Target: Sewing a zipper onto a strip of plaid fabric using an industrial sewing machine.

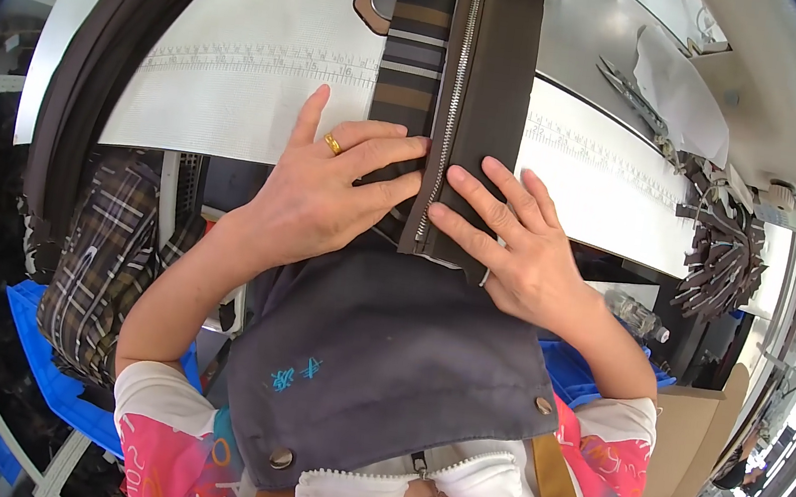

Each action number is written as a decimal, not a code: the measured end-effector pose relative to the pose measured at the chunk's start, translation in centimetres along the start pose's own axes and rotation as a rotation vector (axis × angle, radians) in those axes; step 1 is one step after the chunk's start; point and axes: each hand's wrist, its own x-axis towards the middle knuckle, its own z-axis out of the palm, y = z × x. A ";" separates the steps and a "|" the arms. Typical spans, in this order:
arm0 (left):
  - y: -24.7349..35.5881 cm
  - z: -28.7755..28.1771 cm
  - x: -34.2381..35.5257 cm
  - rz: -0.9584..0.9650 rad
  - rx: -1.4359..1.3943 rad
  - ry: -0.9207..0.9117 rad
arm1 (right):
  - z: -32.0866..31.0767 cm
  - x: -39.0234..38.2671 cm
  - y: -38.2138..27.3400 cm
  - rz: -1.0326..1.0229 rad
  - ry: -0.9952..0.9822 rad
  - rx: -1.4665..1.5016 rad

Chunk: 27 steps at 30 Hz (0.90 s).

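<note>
A metal-toothed zipper (458, 85) runs lengthwise along a dark brown fabric panel (499, 71) on the white sewing table. Left of the zipper lies a striped fabric strip (413, 57), brown, grey and black. My left hand (332, 179), with a gold ring, rests on the striped strip, its fingertips touching the zipper's left edge and its index finger stretched away. My right hand (524, 245) lies flat on the brown panel, fingers spread, two tips beside the zipper teeth. The panel's near end hangs over the table edge. Its far end runs under machine parts at the top.
Dark brown strips (108, 80) drape over the table's left side. Plaid fabric (105, 260) sits in a blue bin (51, 364) below. At right are metal scissors (629, 96), a white paper sheet (680, 95), a bundle of dark strips (724, 251) and the sewing machine body (777, 117).
</note>
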 end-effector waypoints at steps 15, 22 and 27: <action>0.1 0.0 -0.1 0.024 -0.036 0.037 | 1.1 3.9 2.8 -0.008 0.239 0.010; 0.0 -0.3 -0.1 0.001 -0.055 0.020 | 1.2 4.3 2.8 -0.016 0.211 -0.010; -2.1 -4.1 2.9 -0.402 -0.447 -0.139 | 1.0 3.2 2.5 -0.027 0.175 -0.015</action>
